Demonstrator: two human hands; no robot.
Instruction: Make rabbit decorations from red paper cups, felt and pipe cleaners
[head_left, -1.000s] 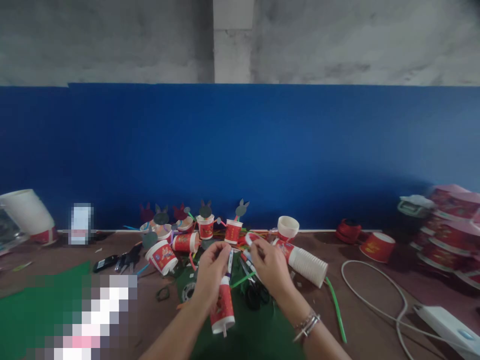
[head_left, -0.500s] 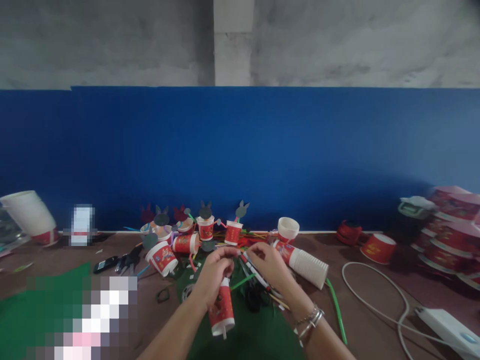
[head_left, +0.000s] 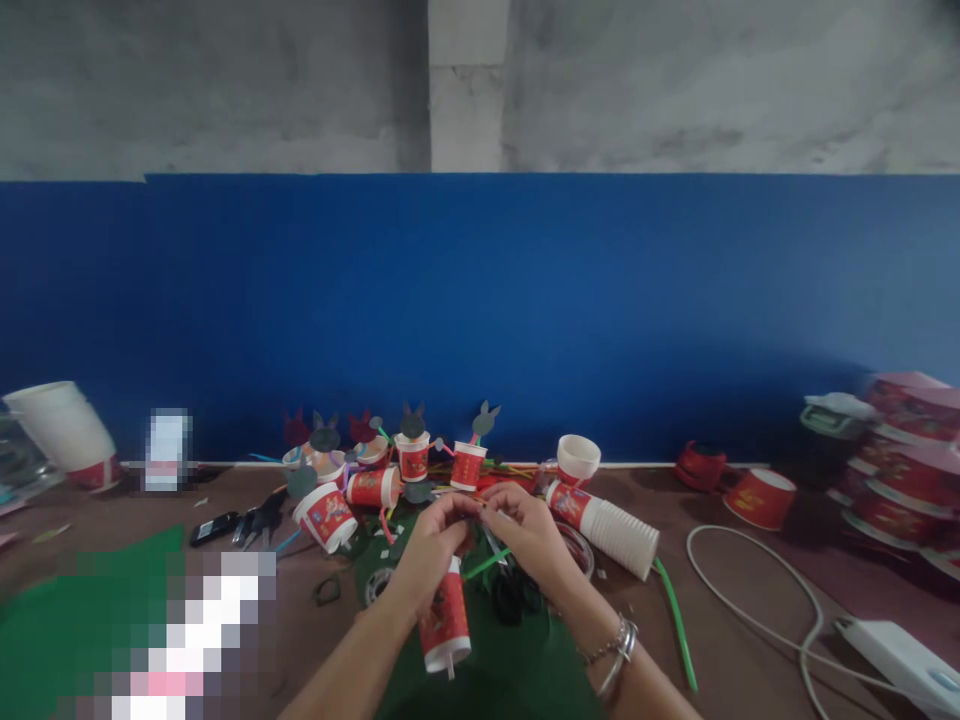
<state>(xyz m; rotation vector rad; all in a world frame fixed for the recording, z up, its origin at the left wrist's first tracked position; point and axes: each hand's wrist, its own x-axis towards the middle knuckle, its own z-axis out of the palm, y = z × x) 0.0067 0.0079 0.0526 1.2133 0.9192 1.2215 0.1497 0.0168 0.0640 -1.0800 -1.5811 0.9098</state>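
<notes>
My left hand (head_left: 435,545) and my right hand (head_left: 525,525) meet fingertip to fingertip over the green sheet (head_left: 517,670). Both are closed in a pinch, and what lies between the fingertips is too small to make out. Beneath my left hand a red paper cup (head_left: 447,625) lies tilted, with a thin pale stick poking from its near end; whether the palm grips it is hidden. A green strip (head_left: 486,563) runs out beside the cup. Black-handled scissors (head_left: 514,592) lie just below my right hand, next to a roll of tape (head_left: 379,585) farther left.
Decorated red cups (head_left: 413,458) with animal-head cutouts stand and lie at the back. Right of my hands lies a stack of paper cups (head_left: 611,535), near a white bowl (head_left: 578,460). A white cable (head_left: 750,612) loops toward a power strip (head_left: 900,660). Keys (head_left: 259,520) lie left.
The red-and-white pen-like stick under my right hand no longer shows. My right fingertips have moved slightly left to meet the left ones. The cup stays almost where it was.
</notes>
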